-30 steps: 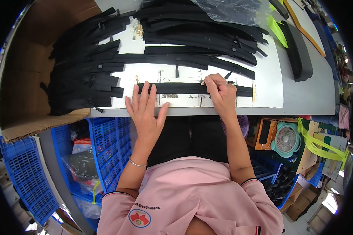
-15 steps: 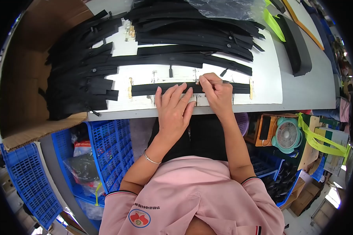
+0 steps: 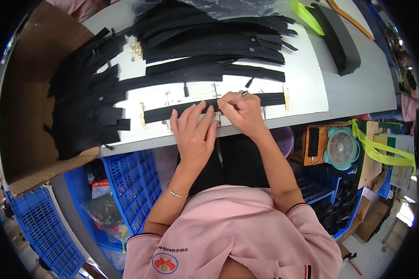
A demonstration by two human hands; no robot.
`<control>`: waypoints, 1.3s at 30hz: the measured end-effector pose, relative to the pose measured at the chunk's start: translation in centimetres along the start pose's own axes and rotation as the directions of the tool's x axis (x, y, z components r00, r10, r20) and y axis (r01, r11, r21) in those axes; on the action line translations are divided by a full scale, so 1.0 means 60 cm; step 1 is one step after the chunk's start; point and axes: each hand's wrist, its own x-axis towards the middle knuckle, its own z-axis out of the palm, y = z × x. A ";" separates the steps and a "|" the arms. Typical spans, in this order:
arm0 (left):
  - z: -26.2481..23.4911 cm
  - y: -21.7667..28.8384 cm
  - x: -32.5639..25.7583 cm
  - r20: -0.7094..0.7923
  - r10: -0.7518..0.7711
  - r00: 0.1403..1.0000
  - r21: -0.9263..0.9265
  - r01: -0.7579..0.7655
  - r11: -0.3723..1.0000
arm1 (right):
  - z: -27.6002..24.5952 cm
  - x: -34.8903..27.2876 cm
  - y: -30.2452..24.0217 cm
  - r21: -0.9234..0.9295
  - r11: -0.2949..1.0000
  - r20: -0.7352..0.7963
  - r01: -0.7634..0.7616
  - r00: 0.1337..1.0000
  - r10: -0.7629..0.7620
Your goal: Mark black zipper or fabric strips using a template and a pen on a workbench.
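A black zipper strip [image 3: 159, 114] lies straight across a white board [image 3: 307, 95], between two small tan stops at its ends. My left hand [image 3: 193, 132] rests flat on the strip with fingers stretched out, pressing it near the middle. Just to the right, my right hand [image 3: 245, 114] is closed round a pen [image 3: 243, 94], whose upper end pokes out above the knuckles. The pen's tip is hidden by my fingers, close to the strip. Beyond my hands lie more black zippers [image 3: 177, 80], some with dangling pulls.
A heap of black zippers [image 3: 84, 97] spills from an open cardboard box [image 3: 21, 79] at left. Another pile [image 3: 209, 39] lies at the back under clear plastic [image 3: 242, 7]. A long black block [image 3: 340, 46] stands back right. Blue crates [image 3: 135, 186] and a teal fan [image 3: 342, 148] sit below the table.
The view has shifted and tilted a little. My right hand has moved slightly left along the strip, and the pen shows more plainly. My left hand keeps its place on the strip.
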 end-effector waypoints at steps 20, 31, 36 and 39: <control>0.057 0.090 0.076 0.017 0.079 0.997 -0.234 -0.073 0.970 | -0.136 -0.035 0.068 0.224 0.922 -0.159 -0.315 0.922 0.354; 0.111 0.102 0.101 0.047 0.078 0.996 -0.226 -0.066 0.972 | -0.138 -0.035 0.058 -0.001 0.960 -0.116 -0.281 0.953 0.279; 0.114 0.103 0.101 0.043 0.074 0.996 -0.224 -0.063 0.973 | -0.131 -0.036 0.065 0.013 0.978 -0.216 -0.206 0.955 0.204; 0.115 0.101 0.100 0.037 0.072 0.997 -0.217 -0.062 0.974 | -0.143 -0.040 0.061 0.112 0.962 -0.151 -0.250 0.952 0.265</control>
